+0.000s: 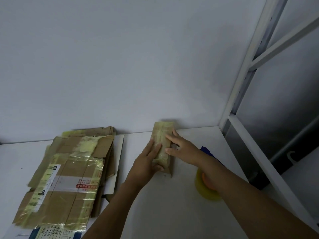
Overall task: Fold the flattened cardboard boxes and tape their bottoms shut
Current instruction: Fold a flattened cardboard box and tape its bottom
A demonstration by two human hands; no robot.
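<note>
One small box [162,144] stands taped, both hands' fingers [156,149] spread flat on it, gripping nothing; left of it a stack of flattened boxes [69,178] waits.

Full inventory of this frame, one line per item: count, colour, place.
small cardboard box: 1, brown under yellowish tape, table centre, near the wall
flattened cardboard boxes: a stack, count unclear, brown with clear tape, table left
tape roll: 1, yellowish with orange core, table right, partly behind the right forearm
blue object: 1, mostly hidden behind the right wrist
table: 1, white
metal rack: 1, white, far right
wall: white, behind the table
left hand: flat on the small box
right hand: fingers on the small box's top
</note>
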